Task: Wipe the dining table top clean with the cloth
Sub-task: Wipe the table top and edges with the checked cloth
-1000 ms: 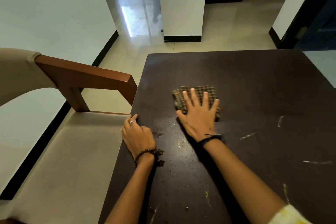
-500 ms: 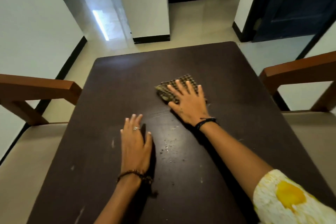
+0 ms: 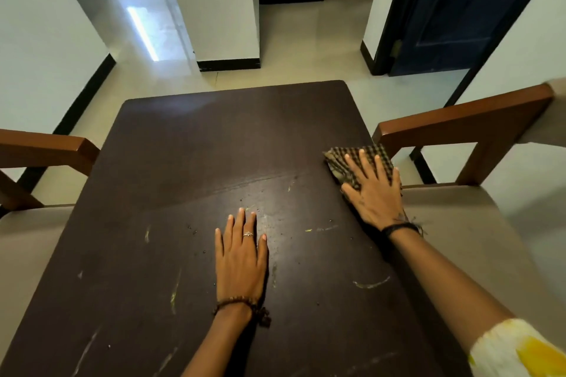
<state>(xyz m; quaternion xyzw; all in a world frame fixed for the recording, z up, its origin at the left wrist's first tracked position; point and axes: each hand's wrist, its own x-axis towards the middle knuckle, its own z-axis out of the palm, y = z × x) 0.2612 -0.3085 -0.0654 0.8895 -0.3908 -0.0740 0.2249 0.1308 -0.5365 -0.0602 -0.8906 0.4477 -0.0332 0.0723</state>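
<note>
I am looking down at the dark brown counter (image 3: pixel 183 162), streaked and crumb-speckled. My right hand (image 3: pixel 375 193) is pressing the checked cloth (image 3: pixel 340 159) flat at its right edge, fingers spread, not gripping. My left hand (image 3: pixel 240 257) is resting flat, released.

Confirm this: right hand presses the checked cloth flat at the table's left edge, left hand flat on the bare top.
Wrong edge. The head view shows the right hand pressing the checked cloth at the table's right edge. The left hand does lie flat on the bare top.

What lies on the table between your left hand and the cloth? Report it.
Head view: between the left hand and cloth, only table top with small crumbs and pale smears.
</note>
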